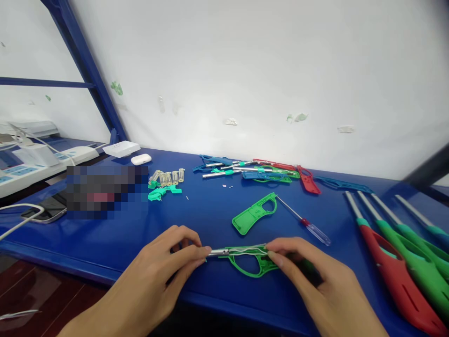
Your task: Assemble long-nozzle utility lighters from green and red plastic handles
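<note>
Near the front of the blue table, my left hand [171, 264] pinches the metal tube [219, 252] of an opened lighter. My right hand [308, 269] grips the handle end of its green half-shell [245, 269], fingers closed on it. White wires [247, 251] run along the shell between my hands. The shell's far end is hidden under my right fingers. Beyond lies a second green half-shell [250, 216], inner side up. A screwdriver [315, 232] with a clear handle rests beside it, its tip close to the shell's looped end.
Whole long-necked lighters, one red [393, 276] and several others, lie at the right. Loose shells and metal tubes [222, 173] are heaped by the wall. Clear fuel tanks [168, 179] and teal parts [163, 192] sit left of centre. A phone [47, 208] and power strip [45, 171] are far left.
</note>
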Tool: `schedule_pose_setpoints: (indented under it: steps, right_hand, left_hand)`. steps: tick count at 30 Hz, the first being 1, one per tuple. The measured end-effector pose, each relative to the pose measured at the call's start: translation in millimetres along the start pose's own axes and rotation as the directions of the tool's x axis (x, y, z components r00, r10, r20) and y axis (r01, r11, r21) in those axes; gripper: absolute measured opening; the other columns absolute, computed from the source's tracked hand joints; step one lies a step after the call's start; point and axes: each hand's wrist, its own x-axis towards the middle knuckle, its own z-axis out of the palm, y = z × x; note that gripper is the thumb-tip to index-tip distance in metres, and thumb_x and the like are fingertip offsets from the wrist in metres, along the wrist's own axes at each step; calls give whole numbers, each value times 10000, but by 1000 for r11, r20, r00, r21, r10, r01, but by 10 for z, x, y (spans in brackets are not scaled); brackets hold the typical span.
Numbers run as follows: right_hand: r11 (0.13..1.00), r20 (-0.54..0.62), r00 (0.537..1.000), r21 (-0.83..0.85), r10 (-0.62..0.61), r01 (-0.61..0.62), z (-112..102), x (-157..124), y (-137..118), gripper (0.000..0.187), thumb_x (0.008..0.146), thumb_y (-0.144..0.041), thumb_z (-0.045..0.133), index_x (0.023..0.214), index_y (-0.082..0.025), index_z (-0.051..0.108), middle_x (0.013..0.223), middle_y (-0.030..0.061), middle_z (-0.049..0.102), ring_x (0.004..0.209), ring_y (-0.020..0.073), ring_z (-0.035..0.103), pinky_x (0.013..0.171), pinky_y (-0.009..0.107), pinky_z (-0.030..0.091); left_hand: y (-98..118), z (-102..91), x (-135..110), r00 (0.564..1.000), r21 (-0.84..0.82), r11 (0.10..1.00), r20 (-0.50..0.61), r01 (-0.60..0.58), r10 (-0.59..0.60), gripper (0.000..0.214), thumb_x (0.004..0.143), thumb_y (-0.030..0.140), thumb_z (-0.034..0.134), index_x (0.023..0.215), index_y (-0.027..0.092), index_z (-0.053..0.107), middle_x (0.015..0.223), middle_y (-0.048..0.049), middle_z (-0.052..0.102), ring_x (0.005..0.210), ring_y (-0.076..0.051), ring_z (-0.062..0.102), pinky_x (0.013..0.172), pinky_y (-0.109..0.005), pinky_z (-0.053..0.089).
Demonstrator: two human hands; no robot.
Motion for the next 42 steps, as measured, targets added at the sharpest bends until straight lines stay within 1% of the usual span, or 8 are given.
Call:
schedule_pose_setpoints:
  steps: [11, 19, 23, 25, 27, 32, 37, 42]
  right_hand:
    - [999, -21, 1000, 40, 10, -9, 7, 4, -34, 47, 884, -347, 737, 858, -377, 762, 812, -117, 783, 696, 95, 741, 662, 96, 551]
    - [1000, -11, 1000, 4, 6, -6, -14, -14, -28, 109, 939, -339, 668, 887, -377, 755, 834, -113, 786, 731, 103, 753, 655, 118, 556]
    - [997, -93, 996, -74, -9, 2, -15, -31, 2, 88, 936, -352, 674, 942, -359, 761, 896, -88, 799, 779, 119, 766, 714, 145, 582]
    - [991, -143, 990, -131, -14, -5, -25, -41, 23, 97, 932, -381, 679, 976, -357, 762, 930, -75, 807, 810, 131, 777, 669, 152, 587]
    - [981, -159, 987, -193, -33, 2, -45, -51, 40, 116, 946, -411, 659, 961, -358, 761, 928, -71, 810, 817, 140, 779, 627, 167, 584]
    - [949, -107, 986, -301, -128, 90, -90, -65, 58, 216, 971, -467, 625, 844, -349, 754, 880, -62, 790, 812, 169, 747, 735, 261, 590]
    - [947, -27, 989, -293, -147, 133, -91, -47, 54, 318, 1011, -521, 565, 834, -336, 754, 866, -48, 783, 802, 173, 731, 730, 282, 585]
    - [936, -11, 984, -310, -179, 167, -59, -31, 20, 350, 1007, -561, 562, 848, -316, 755, 862, -22, 784, 807, 201, 733, 737, 325, 584]
  left_hand:
    - [-35, 12, -2, 998, 54, 998, -42, -38, 40, 238, 1084, 186, 483, 1186, 295, 668, 1136, -17, 610, 968, -146, 643, 818, -244, 504]
    - [-49, 25, -1, 997, 78, 995, -46, -55, 59, 255, 1081, 181, 495, 1249, 302, 644, 1144, -17, 599, 995, -143, 635, 833, -239, 505]
    - [-55, 24, -1, 997, 96, 994, -46, -58, 62, 244, 1078, 186, 506, 1247, 296, 644, 1149, -19, 600, 996, -143, 637, 831, -236, 508]
    - [-62, 25, -3, 996, 104, 992, -45, -71, 76, 237, 1077, 185, 509, 1241, 291, 643, 1145, -18, 602, 994, -141, 637, 832, -232, 509]
    - [-69, 29, -4, 995, 103, 991, -46, -80, 85, 238, 1079, 180, 502, 1240, 288, 640, 1143, -17, 602, 995, -138, 634, 840, -231, 509]
    - [-70, 32, 4, 994, 104, 991, -56, -89, 95, 240, 1079, 168, 491, 1226, 282, 643, 1139, -25, 611, 988, -146, 640, 827, -245, 514]
    - [-58, 25, 15, 992, 100, 990, -70, -100, 108, 229, 1072, 155, 488, 1171, 267, 661, 1116, -29, 628, 955, -148, 654, 807, -244, 528]
    - [-58, 31, 22, 992, 88, 992, -76, -94, 101, 266, 1063, 139, 489, 1202, 279, 668, 1116, -34, 639, 948, -153, 661, 796, -245, 531]
